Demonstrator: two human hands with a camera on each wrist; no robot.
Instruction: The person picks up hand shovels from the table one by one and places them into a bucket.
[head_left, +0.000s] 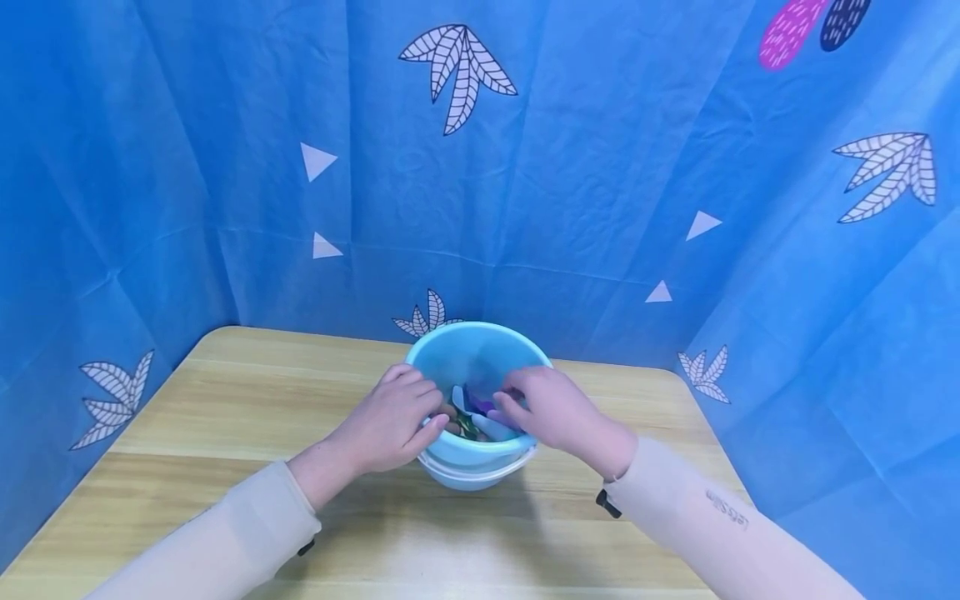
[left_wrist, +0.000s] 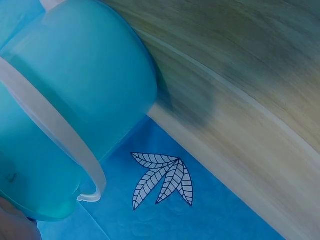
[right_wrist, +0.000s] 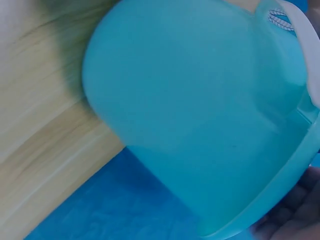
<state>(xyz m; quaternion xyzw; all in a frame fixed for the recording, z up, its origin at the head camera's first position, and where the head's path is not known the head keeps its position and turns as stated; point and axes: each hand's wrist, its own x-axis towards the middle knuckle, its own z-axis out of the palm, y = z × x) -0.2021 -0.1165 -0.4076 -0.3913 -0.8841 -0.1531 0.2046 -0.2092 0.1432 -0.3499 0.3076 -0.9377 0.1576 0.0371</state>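
Note:
A light blue bucket [head_left: 480, 454] stands on the wooden table, its white handle [head_left: 480, 477] hanging down in front. Inside lie a purple thing [head_left: 480, 403], light blue pieces [head_left: 491, 427], something dark green [head_left: 468, 427] and a brown rounded thing [head_left: 452, 411]; their kinds are unclear. Over the left rim lies my left hand [head_left: 397, 417], loosely bent, thumb and fingers apart. My right hand [head_left: 551, 404] crosses the right rim with relaxed fingers above the contents. The right wrist view catches part of that hand's fingers [right_wrist: 295, 215] beyond the rim.
The table [head_left: 300, 392] has a pale wood grain. A blue curtain [head_left: 600, 125] with white leaf prints hangs close behind the bucket and along both sides.

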